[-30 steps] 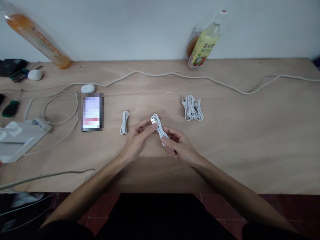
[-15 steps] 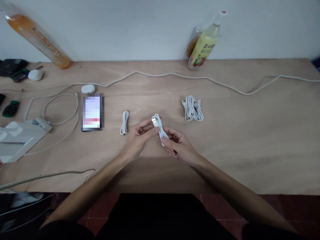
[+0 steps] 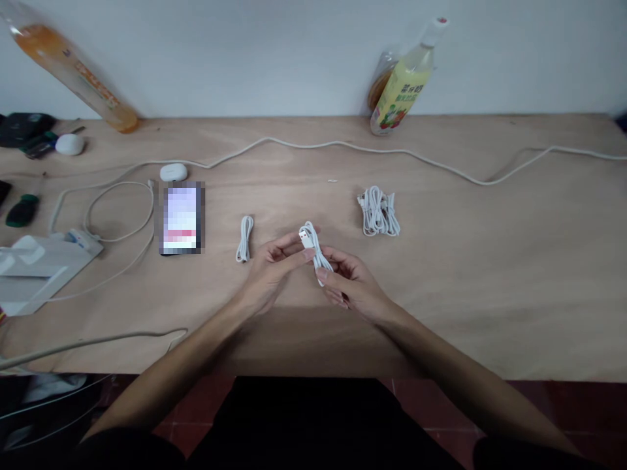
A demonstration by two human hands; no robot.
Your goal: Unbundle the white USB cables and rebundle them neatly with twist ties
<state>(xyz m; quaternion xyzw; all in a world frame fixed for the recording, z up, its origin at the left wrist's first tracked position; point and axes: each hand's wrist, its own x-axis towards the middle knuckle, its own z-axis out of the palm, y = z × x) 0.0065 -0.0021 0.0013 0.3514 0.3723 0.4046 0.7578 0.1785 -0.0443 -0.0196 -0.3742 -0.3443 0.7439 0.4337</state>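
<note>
A white USB cable (image 3: 316, 248), folded into a bundle with its metal plug at the upper left, is held between both hands above the table. My left hand (image 3: 274, 264) pinches its upper part near the plug, thumb on top. My right hand (image 3: 350, 281) is closed on the lower end, with the thumb pressed over the strands. Left of my left hand lies another bundled white cable (image 3: 245, 239). Several more bundled white cables (image 3: 378, 212) lie together in a pile beyond my right hand.
A phone (image 3: 180, 219) with a blurred screen lies left, below a white earbud case (image 3: 173, 172). A long white cord (image 3: 337, 143) crosses the wooden table (image 3: 490, 281). Bottles of orange (image 3: 73, 78) and yellow drink (image 3: 404, 85) stand by the wall. A green-handled screwdriver (image 3: 23, 210) lies far left.
Both hands keep the same hold on the cable. The whole view has shifted very slightly; nothing on the table has visibly moved.
</note>
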